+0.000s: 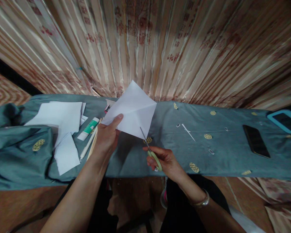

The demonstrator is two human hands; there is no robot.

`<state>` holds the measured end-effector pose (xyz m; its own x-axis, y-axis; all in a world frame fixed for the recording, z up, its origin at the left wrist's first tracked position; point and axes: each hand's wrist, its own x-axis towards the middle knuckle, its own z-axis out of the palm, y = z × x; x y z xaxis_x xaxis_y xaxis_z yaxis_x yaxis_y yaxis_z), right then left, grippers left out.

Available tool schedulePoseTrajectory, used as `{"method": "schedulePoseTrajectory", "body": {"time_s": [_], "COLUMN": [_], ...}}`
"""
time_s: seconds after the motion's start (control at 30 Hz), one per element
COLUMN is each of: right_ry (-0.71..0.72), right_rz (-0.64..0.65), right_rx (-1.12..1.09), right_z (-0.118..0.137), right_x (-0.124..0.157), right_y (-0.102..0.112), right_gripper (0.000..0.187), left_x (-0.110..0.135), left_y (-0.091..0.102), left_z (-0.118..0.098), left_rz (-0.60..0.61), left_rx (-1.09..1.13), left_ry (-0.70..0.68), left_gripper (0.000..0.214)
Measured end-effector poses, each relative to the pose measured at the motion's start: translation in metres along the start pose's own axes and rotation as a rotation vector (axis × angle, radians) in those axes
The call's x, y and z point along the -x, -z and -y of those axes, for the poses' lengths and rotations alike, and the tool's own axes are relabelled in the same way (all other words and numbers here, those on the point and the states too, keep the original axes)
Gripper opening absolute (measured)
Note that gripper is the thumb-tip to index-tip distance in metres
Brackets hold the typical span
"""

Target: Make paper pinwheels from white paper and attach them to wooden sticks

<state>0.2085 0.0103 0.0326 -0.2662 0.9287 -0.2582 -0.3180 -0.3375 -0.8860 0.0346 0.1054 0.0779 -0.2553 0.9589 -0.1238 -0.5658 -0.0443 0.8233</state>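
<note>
A square sheet of white paper [138, 108] with diagonal creases is raised over the cloth. My left hand [109, 132] pinches its lower left corner, thumb on top. In my right hand [163, 158] is a pair of scissors [154, 158] with pale green handles, my fingers through the loops. The blades point up and left at the paper's lower corner, one blade showing over the sheet. Whether they have cut into it I cannot tell. Beside my left wrist lie a green and white glue stick [89, 128] and thin pale sticks [93, 142].
More white paper [65, 115] and a loose piece [67, 155] lie at the left on the teal cloth [135, 158]. Right of the scissors is a thin paper scrap [188, 132]. Farther right are a black phone [255, 141] and a blue-framed device [285, 121]. A curtain [145, 48] hangs behind.
</note>
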Motion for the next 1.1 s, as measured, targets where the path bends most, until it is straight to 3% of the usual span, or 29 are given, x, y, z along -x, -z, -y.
{"method": "schedulePoseTrajectory", "body": {"time_s": [0.3,1.1], "right_ry": [0.011,-0.053], "right_rz": [-0.003,-0.049], "right_rx": [0.021,0.045], "right_z": [0.0019,0.0044], "right_x": [-0.0012,-0.0026], "right_y": [0.0012,-0.0006], "right_gripper": [0.035,0.052], "left_x": [0.0059,0.0072], "left_y": [-0.0042,-0.0028], "left_z": [0.0048,0.0084], "left_rz": [-0.014,0.004], "left_rx": [0.012,-0.043], "left_ry": [0.065,0.078], "left_gripper": [0.024,0.037]}}
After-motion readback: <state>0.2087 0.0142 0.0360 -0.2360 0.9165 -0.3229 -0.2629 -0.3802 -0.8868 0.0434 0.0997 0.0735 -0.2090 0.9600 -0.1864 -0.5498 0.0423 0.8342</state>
